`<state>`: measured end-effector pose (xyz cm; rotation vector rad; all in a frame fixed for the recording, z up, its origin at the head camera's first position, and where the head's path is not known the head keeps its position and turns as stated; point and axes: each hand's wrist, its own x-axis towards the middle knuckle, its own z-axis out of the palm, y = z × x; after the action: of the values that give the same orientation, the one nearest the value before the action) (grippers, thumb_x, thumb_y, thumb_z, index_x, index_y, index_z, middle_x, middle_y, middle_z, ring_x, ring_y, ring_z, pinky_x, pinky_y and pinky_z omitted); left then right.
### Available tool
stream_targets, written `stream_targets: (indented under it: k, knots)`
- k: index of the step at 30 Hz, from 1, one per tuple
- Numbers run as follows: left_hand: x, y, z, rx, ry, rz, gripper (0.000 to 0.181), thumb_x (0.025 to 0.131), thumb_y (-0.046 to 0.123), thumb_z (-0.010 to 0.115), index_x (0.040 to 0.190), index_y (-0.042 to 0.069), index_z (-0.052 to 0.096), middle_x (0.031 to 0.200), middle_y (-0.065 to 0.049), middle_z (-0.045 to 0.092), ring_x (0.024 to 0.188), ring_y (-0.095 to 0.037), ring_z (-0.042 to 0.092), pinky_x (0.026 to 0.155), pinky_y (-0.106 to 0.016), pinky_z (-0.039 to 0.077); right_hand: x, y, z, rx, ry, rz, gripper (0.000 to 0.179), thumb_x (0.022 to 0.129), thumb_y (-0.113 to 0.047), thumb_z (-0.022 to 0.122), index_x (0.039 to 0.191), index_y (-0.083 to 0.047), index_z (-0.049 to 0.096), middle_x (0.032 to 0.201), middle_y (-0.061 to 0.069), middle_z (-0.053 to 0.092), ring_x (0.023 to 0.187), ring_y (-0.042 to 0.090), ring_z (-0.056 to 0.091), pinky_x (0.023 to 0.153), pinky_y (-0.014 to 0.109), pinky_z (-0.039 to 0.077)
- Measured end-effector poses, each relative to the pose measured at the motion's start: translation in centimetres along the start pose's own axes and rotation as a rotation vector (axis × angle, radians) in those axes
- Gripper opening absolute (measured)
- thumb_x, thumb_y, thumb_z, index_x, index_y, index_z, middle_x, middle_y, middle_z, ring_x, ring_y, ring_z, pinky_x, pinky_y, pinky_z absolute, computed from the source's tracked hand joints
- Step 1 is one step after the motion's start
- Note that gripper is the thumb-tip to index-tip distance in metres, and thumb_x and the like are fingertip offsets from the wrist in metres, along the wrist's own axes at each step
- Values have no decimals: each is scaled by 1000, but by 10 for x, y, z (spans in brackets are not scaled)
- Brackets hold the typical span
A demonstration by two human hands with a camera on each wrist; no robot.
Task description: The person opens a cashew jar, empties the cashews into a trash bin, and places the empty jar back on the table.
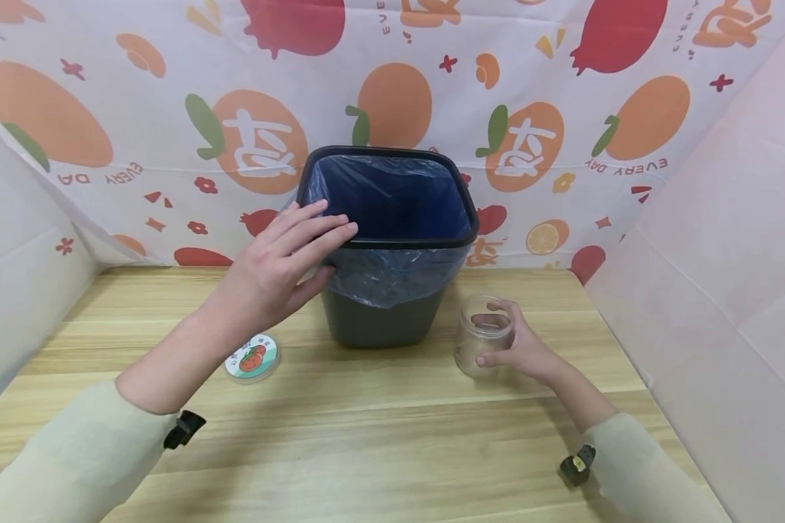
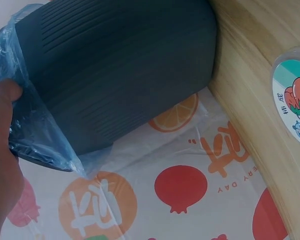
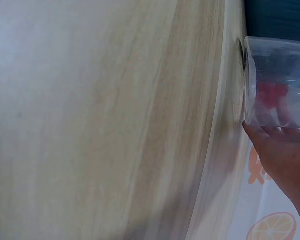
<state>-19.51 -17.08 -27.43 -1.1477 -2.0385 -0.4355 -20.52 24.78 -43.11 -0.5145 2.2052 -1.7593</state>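
Note:
A dark grey trash can [image 1: 382, 319] lined with a clear plastic bag [image 1: 399, 272] stands upright at the back of the table. My left hand [image 1: 278, 261] lies at its front left rim, fingers fairly straight over the edge and thumb against the bag outside; the left wrist view shows the thumb [image 2: 12, 91] on the bag. To the right of the can, my right hand [image 1: 520, 345] grips a clear plastic jar [image 1: 474, 349], thumb in front and fingers around the far side. No lid is on the jar, and I cannot tell whether its base touches the table.
A round lid [image 1: 251, 358] with a tomato-like picture lies flat on the wooden table [image 1: 340, 443], left of the can and below my left forearm. Behind the can hangs a fruit-printed cloth [image 1: 392, 102]; a pale wall [image 1: 713, 254] closes the right side.

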Motion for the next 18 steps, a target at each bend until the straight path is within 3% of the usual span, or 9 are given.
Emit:
stream_targets:
  k: [4, 7, 14, 18]
  knots:
    - [1, -1, -1, 8, 6, 14, 67, 78, -4, 79, 141, 9, 57, 137, -14, 61, 136, -38, 48, 112, -59, 36, -2, 0, -1, -27, 2, 3, 99, 74, -4, 86, 146, -10, 19, 149, 21, 47, 140, 39, 39, 102, 15, 39]
    - [1, -2, -1, 15, 9, 18, 67, 78, -4, 79, 141, 9, 57, 136, -15, 61, 135, -38, 48, 111, -60, 36, -3, 1, -2, -40, 0, -7, 98, 74, -3, 86, 145, -8, 18, 149, 22, 47, 141, 38, 40, 103, 13, 36]
    - [-1, -5, 1, 8, 3, 17, 64, 80, -2, 75, 141, 9, 57, 135, -16, 60, 136, -39, 47, 112, -60, 36, -5, 6, -3, -7, -26, -57, 99, 71, 4, 85, 143, -2, 17, 150, 30, 42, 142, 44, 37, 112, 26, 37]
    - [-4, -6, 1, -16, -19, 17, 58, 88, 8, 68, 144, 7, 53, 143, -17, 55, 139, -40, 43, 115, -59, 31, -6, 11, -1, 14, -26, -77, 100, 69, 7, 85, 141, -2, 18, 149, 32, 40, 141, 47, 36, 114, 31, 37]
